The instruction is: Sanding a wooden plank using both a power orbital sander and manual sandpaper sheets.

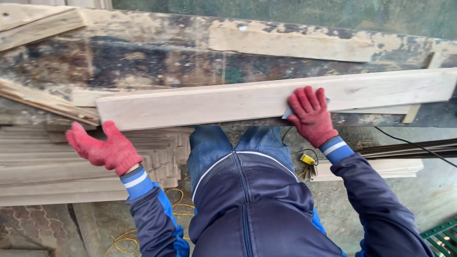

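Red-gloved right hand point(310, 115) presses a plank's point(228, 101) near edge — grip flat; left hand point(104, 147) spread, free below.

Red knit gloves on hands point(312, 116), navy blue-trimmed jacket, jeans

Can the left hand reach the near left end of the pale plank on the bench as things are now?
Probably yes. The left hand in its red glove is open just below the left end of the pale plank, and nothing lies between them. The right hand already presses on the plank farther along.
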